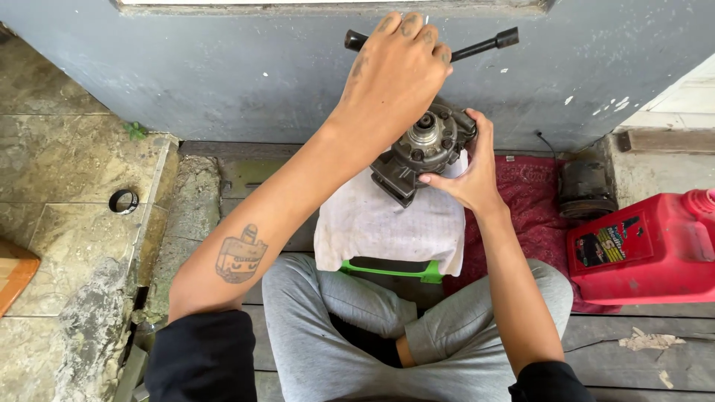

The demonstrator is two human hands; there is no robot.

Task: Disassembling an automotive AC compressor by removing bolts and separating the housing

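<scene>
A dark metal compressor-like part [417,152] rests on a white cloth [387,223] draped over a green stool [387,269] between my knees. My left hand [398,71] is raised above the part and grips the middle of a black T-handle wrench [488,45], whose bar sticks out on both sides of my fingers. My right hand [465,175] holds the part's right side, thumb along the front and fingers over the back.
A red plastic jug [644,249] stands at the right on a red cloth [532,201]. A dark cylindrical part [585,186] sits behind it. A black ring [124,201] lies on the tiled floor at left. A grey wall [223,74] runs across the back.
</scene>
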